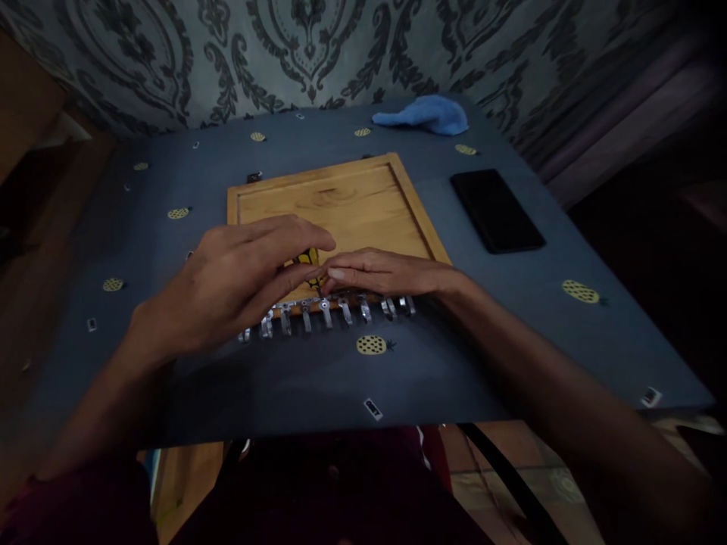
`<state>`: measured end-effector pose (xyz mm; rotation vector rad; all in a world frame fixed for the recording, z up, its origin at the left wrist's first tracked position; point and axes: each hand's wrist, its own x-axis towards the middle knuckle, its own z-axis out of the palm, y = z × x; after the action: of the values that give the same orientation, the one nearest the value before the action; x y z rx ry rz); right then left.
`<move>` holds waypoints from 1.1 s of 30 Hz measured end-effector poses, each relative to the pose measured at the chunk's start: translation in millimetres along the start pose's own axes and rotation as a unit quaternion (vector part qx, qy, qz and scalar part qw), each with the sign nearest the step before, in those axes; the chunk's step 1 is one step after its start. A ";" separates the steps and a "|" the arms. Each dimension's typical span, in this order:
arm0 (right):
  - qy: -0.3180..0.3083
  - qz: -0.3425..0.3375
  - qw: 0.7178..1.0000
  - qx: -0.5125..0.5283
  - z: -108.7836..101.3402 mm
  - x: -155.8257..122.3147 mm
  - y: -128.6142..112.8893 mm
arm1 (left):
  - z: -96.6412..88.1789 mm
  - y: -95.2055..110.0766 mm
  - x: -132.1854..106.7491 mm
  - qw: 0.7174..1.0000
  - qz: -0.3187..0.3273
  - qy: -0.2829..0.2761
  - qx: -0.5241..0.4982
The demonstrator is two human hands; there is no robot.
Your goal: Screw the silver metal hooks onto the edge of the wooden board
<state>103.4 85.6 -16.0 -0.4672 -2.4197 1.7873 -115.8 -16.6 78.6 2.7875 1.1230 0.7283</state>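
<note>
A wooden board (363,204) with a raised rim lies on a blue table (511,333). Along its near edge runs a row of several small silver metal pieces (326,312). My left hand (238,280) hovers over the board's near left part, fingers stretched and close together. My right hand (391,274) lies flat over the near edge, fingertips meeting the left hand's fingertips. Between the two hands a small yellow and black object (308,261) shows, mostly hidden. I cannot tell whether either hand grips it.
A black phone (497,210) lies right of the board. A blue cloth (423,115) sits at the table's far edge by the patterned wall. The tablecloth has yellow pineapple prints and small tags. The table's near edge is close to my body.
</note>
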 end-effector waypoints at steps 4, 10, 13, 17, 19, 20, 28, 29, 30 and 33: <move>0.001 -0.001 1.000 -0.001 -0.4 0.5 1.7 | 0.6 -0.7 0.8 1.000 0.011 -0.004 -0.014; 0.000 -0.007 1.000 0.000 -0.4 1.0 1.3 | 0.9 2.3 1.5 1.000 -0.006 0.000 -0.007; 0.001 -0.009 1.000 0.004 -0.2 0.7 1.4 | 1.8 4.8 1.9 1.000 -0.019 0.002 0.010; 0.001 -0.006 1.000 0.009 -0.3 0.3 1.0 | 3.3 6.4 2.2 0.999 -0.028 0.007 0.024; 0.000 0.000 1.000 0.009 -0.3 0.1 0.3 | 4.0 6.5 2.1 0.999 -0.027 0.012 0.028; 0.000 0.002 1.000 0.009 -0.3 0.0 -0.1 | 4.2 6.5 2.1 0.999 -0.026 0.015 0.030; 0.000 0.004 1.000 0.012 0.3 -0.8 -1.5 | 5.2 7.2 1.5 0.999 -0.023 0.023 0.033; -0.001 0.006 1.000 0.016 0.5 -1.0 -1.7 | 5.2 7.1 1.4 0.999 -0.024 0.023 0.031; -0.001 0.006 1.000 0.018 0.7 -1.1 -1.8 | 5.1 7.0 1.3 0.999 -0.025 0.022 0.028; 0.005 0.001 1.000 0.027 1.3 -1.1 -1.4 | 2.7 6.8 1.1 0.999 -0.023 0.015 0.021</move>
<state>103.9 83.7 -15.0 -0.4742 -2.3581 1.8414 -109.6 -20.5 78.0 2.7843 1.2171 0.7529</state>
